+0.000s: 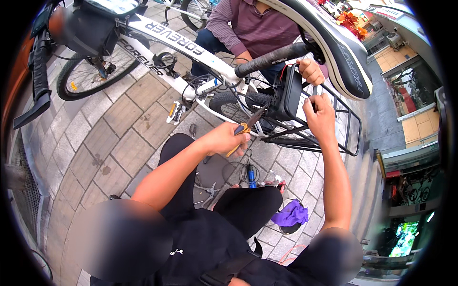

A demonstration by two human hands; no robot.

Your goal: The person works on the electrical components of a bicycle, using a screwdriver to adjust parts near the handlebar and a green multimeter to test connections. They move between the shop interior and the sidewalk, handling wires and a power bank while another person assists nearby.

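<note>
Long-nosed pliers with orange-and-black handles are in my left hand. Their dark jaws point up and right, towards a black box behind the bicycle's seat tube. My right hand is closed at the box's right side, over the black rear rack; what its fingers grip is hidden. Just above it, the other person's hand is curled at the top end of the box. The white bicycle frame runs up to the left, and its black-and-white saddle overhangs the right side.
Facing me across the bicycle is a person in a striped purple top. Below the rack, a blue cylindrical tool and a purple cloth lie on the paving. A pedal sticks out near my left knee. Shopfronts line the right.
</note>
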